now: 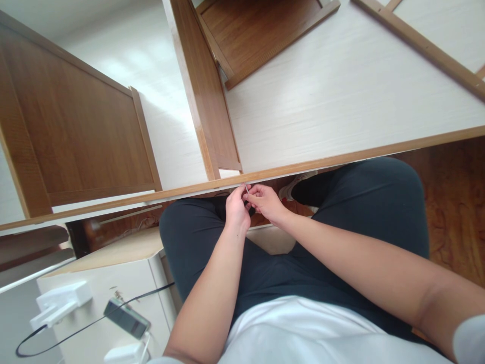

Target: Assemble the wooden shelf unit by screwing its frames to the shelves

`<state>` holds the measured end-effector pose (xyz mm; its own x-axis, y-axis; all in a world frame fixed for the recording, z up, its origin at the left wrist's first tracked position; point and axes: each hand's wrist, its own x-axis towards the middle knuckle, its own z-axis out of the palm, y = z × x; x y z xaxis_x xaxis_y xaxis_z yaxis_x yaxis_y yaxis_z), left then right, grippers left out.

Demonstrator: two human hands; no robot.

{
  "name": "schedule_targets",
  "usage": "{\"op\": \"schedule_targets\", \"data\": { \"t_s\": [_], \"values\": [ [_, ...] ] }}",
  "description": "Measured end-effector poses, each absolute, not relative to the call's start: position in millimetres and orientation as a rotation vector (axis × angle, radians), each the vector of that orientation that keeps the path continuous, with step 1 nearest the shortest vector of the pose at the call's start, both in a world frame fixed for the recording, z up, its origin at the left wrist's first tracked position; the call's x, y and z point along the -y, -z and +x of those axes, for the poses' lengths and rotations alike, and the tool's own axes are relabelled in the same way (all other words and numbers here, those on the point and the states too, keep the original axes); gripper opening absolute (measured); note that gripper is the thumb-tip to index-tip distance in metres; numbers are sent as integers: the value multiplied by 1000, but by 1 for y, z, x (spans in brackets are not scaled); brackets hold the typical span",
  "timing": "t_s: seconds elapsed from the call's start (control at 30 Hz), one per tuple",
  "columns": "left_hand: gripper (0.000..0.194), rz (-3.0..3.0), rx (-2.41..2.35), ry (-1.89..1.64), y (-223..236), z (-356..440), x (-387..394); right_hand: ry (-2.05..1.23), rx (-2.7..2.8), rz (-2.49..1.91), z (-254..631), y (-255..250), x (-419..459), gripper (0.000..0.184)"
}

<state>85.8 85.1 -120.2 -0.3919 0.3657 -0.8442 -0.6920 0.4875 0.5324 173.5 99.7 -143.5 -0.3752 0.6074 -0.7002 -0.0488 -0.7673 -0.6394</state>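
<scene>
- Nearest, I look down past a white shirt (pixel 303 328) and dark trousers (pixel 364 202), the 2 knees spread close to the surface.
- Between the fingertips, on the near side of the surface's edge, sits a slim pale piece (pixel 247 189). I'd judge it light, stiff and perhaps slippery, so easily dropped; I'd take hold around its middle with 2 fingertips. Its material is too small for me to make out.
- My right hand (pixel 266 202) is nearly closed, thumb and forefinger pinching that piece. My left hand (pixel 237 208) curls in beside it, fingers bent and tips close together; they overlap, so I can't tell whether it grips too.
- Beyond both hands, the white surface (pixel 322 111) carries a standing wooden panel (pixel 210 96).
- Farther off, I see a tilted brown panel (pixel 261 35) and a wooden frame (pixel 420 48).
</scene>
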Motion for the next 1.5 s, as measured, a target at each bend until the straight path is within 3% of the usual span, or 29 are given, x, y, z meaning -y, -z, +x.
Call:
{"op": "schedule_targets", "data": {
  "t_s": [0.47,0.9,1.5],
  "values": [
    [17,-282,-1581,-1158,120,86,-86,-2213,827,-1401,175,146,-97,32],
    [33,-233,-1522,-1089,124,84,-81,-2403,597,-1330,176,135,-101,32],
    [18,-278,-1605,-1168,121,86,-86,-2162,908,-1431,175,147,-100,40]
  ]
}}
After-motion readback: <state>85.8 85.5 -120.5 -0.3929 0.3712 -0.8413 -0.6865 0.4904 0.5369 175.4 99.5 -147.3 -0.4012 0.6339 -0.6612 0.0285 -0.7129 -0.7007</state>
